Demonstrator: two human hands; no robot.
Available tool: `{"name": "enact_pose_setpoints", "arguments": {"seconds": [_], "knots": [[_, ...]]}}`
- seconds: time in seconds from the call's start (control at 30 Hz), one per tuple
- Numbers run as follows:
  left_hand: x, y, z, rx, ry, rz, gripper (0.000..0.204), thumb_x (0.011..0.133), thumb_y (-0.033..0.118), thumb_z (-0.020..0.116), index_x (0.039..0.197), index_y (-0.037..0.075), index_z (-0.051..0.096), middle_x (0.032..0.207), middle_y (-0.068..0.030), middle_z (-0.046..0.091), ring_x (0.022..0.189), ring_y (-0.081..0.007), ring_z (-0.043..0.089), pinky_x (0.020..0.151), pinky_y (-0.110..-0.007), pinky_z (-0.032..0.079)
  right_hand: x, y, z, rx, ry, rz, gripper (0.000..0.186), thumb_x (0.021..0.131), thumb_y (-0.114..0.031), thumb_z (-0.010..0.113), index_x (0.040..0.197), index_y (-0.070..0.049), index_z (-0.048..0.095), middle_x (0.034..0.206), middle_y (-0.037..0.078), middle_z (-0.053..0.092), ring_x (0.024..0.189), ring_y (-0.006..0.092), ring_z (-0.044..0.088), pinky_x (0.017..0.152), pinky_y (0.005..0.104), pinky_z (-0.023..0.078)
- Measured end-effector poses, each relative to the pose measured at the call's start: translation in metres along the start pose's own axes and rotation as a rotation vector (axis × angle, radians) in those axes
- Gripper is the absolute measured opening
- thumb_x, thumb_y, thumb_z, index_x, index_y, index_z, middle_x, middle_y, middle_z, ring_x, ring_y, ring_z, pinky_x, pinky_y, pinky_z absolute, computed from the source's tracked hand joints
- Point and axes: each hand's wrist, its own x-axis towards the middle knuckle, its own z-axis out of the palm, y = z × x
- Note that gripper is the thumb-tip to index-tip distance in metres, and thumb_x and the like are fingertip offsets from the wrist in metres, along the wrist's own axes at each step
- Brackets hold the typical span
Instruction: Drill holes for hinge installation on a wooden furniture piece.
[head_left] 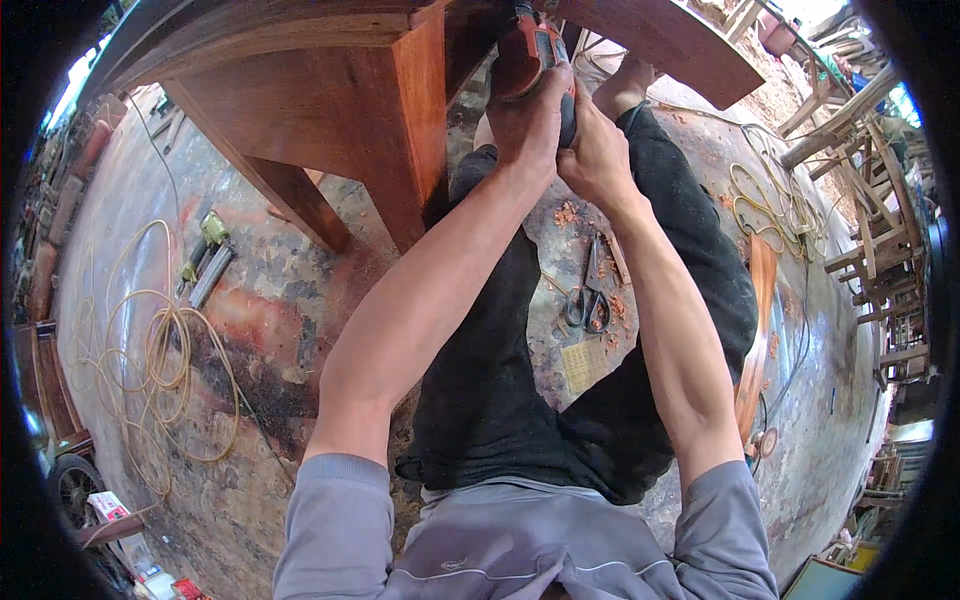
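Orange-red and black, a handheld power tool point(517, 62) sits at the upper middle of the view, beside a glossy reddish-brown wooden piece of furniture with straight legs point(330, 110) on its left and near a long, flat reddish-brown wooden board point(665, 45) on its right. Both hands grip it: the left hand point(528, 122) is curled round the body, and the right hand point(597, 150) is clasped about the dark lower end, close against the left. The tool's front end runs up to the upper edge (whether it touches the wood, I cannot tell).

Below, between the black-trousered legs point(490, 340) of the seated person, a pair of black-handled scissors point(588, 298) lies on the stained grey floor point(290, 510), with curled orange-brown wood shavings point(565, 213) scattered about and a yellowish square sheet point(585, 366) just beside.

Off to the left, a green and black air tool with a silvery magazine point(210, 250) lies near a loose coil of thin yellow hose point(170, 350). To the right, a long orange-brown wooden plank point(757, 340) rests beside the person's leg, and another tangle of pale yellow cord point(765, 195) spreads near some bare wooden frames point(880, 230).
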Motion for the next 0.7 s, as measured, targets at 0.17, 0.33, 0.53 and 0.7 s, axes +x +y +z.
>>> {"name": "enact_pose_setpoints", "arguments": {"seconds": [0.17, 0.33, 0.53, 0.7], "knots": [[0.002, -0.004, 0.002, -0.009, 0.014, 0.035, 0.054, 0.077, 0.019, 0.079, 0.124, 0.005, 0.056, 0.117, -0.0051, 0.064, 0.105, -0.0169, 0.062, 0.094, -0.032, 0.049, 0.000, 0.006, 0.001, -0.006, -0.013, 0.002, 0.081, 0.075, -0.012, 0.062, 0.148, -0.001, 0.032, 0.116, 0.031, 0.063, 0.101, 0.0502, 0.062, 0.087, 0.0538, 0.050], [-0.006, 0.005, 0.000, -0.034, -0.032, -0.057, 0.062, 0.076, 0.016, 0.081, 0.130, 0.006, 0.054, 0.122, -0.0062, 0.063, 0.109, -0.0174, 0.061, 0.097, -0.032, 0.048, -0.007, 0.003, 0.006, -0.004, -0.004, 0.045, 0.085, 0.073, -0.011, 0.065, 0.150, 0.000, 0.030, 0.119, 0.030, 0.062, 0.104, 0.0488, 0.062, 0.089, 0.0518, 0.050], [-0.040, 0.037, -0.022, -0.025, -0.257, -0.103, 0.083, 0.080, 0.032, 0.084, 0.145, 0.005, 0.040, 0.135, -0.0097, 0.053, 0.125, -0.0191, 0.052, 0.107, -0.035, 0.040, -0.048, -0.021, 0.010, 0.180, 0.157, 0.053, 0.090, 0.069, -0.004, 0.069, 0.151, -0.003, 0.032, 0.121, 0.027, 0.063, 0.110, 0.0441, 0.063, 0.092, 0.0463, 0.051], [-0.012, 0.033, -0.045, -0.276, -0.142, -0.562, 0.108, 0.084, 0.084, 0.046, 0.154, 0.007, 0.016, 0.135, -0.0212, 0.052, 0.119, -0.0298, 0.055, 0.105, -0.043, 0.043, -0.112, -0.061, -0.012, 0.385, 0.237, 0.208, 0.052, 0.079, -0.004, 0.067, 0.130, 0.000, 0.055, 0.117, 0.022, 0.066, 0.107, 0.0364, 0.066, 0.094, 0.0415, 0.050]]}}
